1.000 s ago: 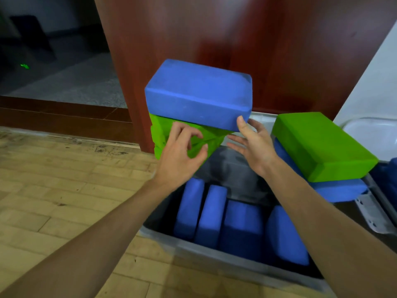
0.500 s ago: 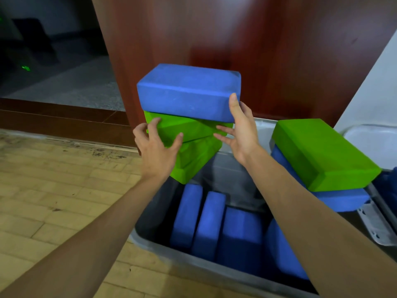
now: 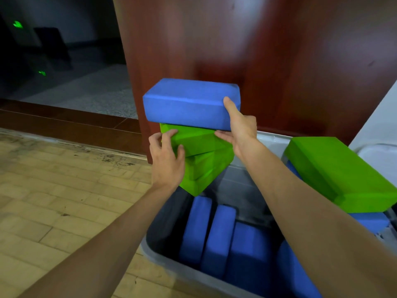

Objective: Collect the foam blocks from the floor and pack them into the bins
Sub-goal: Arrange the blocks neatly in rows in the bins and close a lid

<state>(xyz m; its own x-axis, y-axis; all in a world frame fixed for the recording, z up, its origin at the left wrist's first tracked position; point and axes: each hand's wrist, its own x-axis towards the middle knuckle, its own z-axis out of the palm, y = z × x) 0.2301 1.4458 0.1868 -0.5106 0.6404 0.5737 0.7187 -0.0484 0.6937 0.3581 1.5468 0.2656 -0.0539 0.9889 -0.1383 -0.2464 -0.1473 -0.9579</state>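
Observation:
A blue foam block (image 3: 189,102) tops a stack held over the far left corner of the grey bin (image 3: 163,261). Under it sit two green foam blocks, the upper green block (image 3: 199,140) roughly level and the lower green block (image 3: 206,173) tilted with a corner pointing down into the bin. My left hand (image 3: 166,160) grips the left end of the upper green block. My right hand (image 3: 240,127) has its thumb up the blue block's front right corner, with fingers tucked between blue and green. Several blue blocks (image 3: 217,233) stand on edge inside the bin.
Another green block (image 3: 339,173) lies on a blue block (image 3: 369,222) at the bin's right side. A pale second bin (image 3: 380,155) stands further right. A dark red wooden panel (image 3: 257,61) rises just behind the stack. Wooden floor (image 3: 64,201) stretches left.
My left hand, spread beside the green blocks half a second ago, now grips the upper one. My right thumb has slid up the blue block's face. The stack has barely shifted.

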